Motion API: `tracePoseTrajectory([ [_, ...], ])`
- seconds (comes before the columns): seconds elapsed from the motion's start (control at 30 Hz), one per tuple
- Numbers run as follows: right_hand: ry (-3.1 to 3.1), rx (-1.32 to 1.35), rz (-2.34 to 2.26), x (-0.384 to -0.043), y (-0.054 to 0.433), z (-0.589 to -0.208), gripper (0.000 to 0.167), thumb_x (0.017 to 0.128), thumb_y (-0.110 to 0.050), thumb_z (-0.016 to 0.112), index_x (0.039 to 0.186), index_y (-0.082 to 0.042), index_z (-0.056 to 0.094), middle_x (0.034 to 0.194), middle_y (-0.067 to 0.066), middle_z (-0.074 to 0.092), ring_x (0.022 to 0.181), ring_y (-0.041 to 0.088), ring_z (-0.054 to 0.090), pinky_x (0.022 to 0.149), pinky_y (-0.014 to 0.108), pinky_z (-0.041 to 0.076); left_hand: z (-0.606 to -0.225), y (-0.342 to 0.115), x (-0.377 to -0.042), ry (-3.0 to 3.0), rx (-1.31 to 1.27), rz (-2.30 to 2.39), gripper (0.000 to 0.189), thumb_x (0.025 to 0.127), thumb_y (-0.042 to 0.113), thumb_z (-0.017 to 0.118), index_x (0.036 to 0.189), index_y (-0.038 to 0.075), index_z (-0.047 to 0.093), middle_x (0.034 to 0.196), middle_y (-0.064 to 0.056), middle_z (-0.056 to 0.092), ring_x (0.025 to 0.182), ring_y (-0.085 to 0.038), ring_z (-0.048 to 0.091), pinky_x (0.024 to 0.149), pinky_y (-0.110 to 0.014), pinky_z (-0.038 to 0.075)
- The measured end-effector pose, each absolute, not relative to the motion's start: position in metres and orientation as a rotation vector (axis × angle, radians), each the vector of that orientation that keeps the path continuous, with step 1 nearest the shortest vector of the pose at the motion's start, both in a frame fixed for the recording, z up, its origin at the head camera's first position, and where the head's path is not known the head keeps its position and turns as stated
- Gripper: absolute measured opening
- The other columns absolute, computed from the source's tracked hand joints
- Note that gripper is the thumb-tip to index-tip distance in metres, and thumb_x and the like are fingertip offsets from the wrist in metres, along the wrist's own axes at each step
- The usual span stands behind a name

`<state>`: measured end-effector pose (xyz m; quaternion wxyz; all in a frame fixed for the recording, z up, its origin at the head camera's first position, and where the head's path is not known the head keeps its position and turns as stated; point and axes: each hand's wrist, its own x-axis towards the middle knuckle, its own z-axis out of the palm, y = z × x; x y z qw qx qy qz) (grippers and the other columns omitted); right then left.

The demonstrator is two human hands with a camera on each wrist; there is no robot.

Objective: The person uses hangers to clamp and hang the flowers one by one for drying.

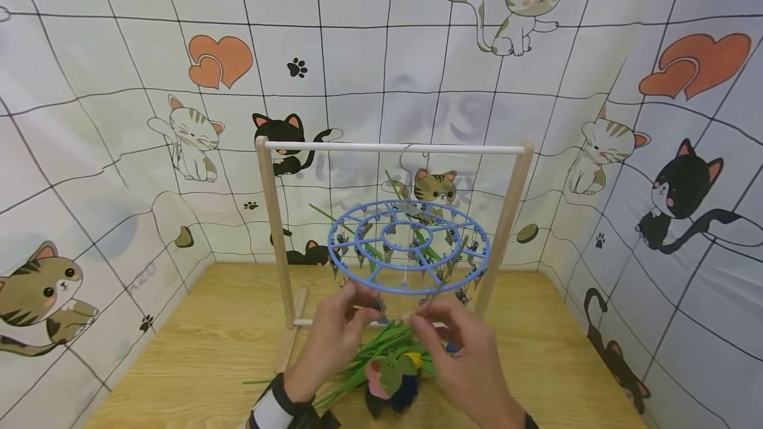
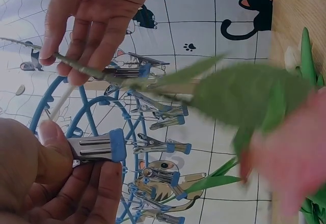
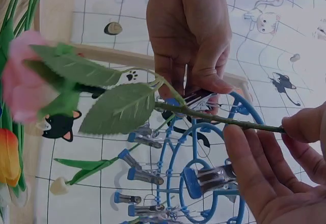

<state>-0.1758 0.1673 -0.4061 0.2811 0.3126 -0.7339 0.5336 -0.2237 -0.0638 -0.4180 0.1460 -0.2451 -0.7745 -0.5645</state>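
Observation:
My left hand (image 1: 336,333) is at the near rim of a blue round clip hanger (image 1: 411,291). Its thumb and fingers pinch a metal clip with blue tips (image 2: 97,146), one of several hanging from the rings. My right hand (image 1: 465,349) is to the right and pinches the bare stem (image 3: 229,122) of a pink artificial rose (image 3: 30,76). In the right wrist view, the stem crosses in front of the left hand and its clip; I cannot tell whether they touch. The rose's bloom hangs lowest, with broad green leaves (image 3: 114,112) above it.
The hanger hooks onto the white rod (image 1: 334,147) of a wooden rack (image 1: 274,230). A white tulip (image 3: 58,186) hangs bloom-down beneath it. Green-stemmed flowers (image 1: 352,382) lie on the wooden table (image 1: 197,349), under the hands. A cat-print cloth (image 1: 357,51) surrounds the table.

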Motion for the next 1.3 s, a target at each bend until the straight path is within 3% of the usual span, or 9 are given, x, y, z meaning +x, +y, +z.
tracePoseTrajectory([
  [0.17, -1.947, 0.835, 1.485, -0.177, 0.162, -0.407, 0.024, 0.106, 0.011, 0.077, 0.115, -0.011, 0.075, 0.108, 0.006, 0.078, 0.104, 0.012, 0.086, 0.081, 0.034, 0.075, -0.419, -0.062, -0.223, -2.250, -0.650, -1.616, 0.013, 0.109, -0.002, 0.077, 0.116, 0.009, 0.077, 0.113, -0.008, 0.086, 0.107, -0.025, 0.082, 0.088, -0.025, 0.068],
  [0.3, -1.965, 0.790, 1.423, -0.178, 0.160, -0.409, 0.027, 0.102, 0.011, 0.082, 0.112, -0.014, 0.077, 0.104, 0.004, 0.081, 0.096, 0.009, 0.083, 0.085, 0.027, 0.073, -0.419, -0.061, -0.223, -2.251, -0.603, -1.635, 0.016, 0.108, -0.004, 0.078, 0.115, 0.010, 0.078, 0.112, -0.007, 0.085, 0.106, -0.023, 0.082, 0.091, -0.024, 0.068],
  [0.53, -1.953, 0.758, 1.397, -0.180, 0.158, -0.414, 0.029, 0.100, 0.009, 0.086, 0.113, -0.015, 0.079, 0.104, 0.003, 0.086, 0.086, 0.008, 0.085, 0.079, 0.023, 0.071, -0.418, -0.060, -0.222, -2.218, -0.610, -1.671, 0.017, 0.108, -0.009, 0.075, 0.116, 0.006, 0.077, 0.112, -0.011, 0.085, 0.103, -0.024, 0.083, 0.093, -0.025, 0.070],
  [0.9, -1.967, 0.717, 1.402, -0.181, 0.155, -0.419, 0.026, 0.102, 0.005, 0.086, 0.115, -0.017, 0.080, 0.106, 0.002, 0.086, 0.089, 0.007, 0.086, 0.079, 0.024, 0.071, -0.418, -0.059, -0.222, -2.209, -0.566, -1.695, 0.022, 0.105, -0.014, 0.075, 0.110, 0.008, 0.077, 0.106, -0.010, 0.084, 0.098, -0.019, 0.082, 0.091, -0.024, 0.070],
  [1.3, -2.022, 0.701, 1.436, -0.183, 0.154, -0.420, 0.026, 0.102, 0.008, 0.085, 0.111, -0.017, 0.080, 0.105, -0.002, 0.081, 0.095, 0.006, 0.086, 0.082, 0.029, 0.074, -0.418, -0.059, -0.222, -2.155, -0.544, -1.749, 0.013, 0.106, -0.008, 0.076, 0.107, 0.005, 0.076, 0.104, -0.012, 0.084, 0.095, -0.017, 0.083, 0.090, -0.025, 0.071],
])
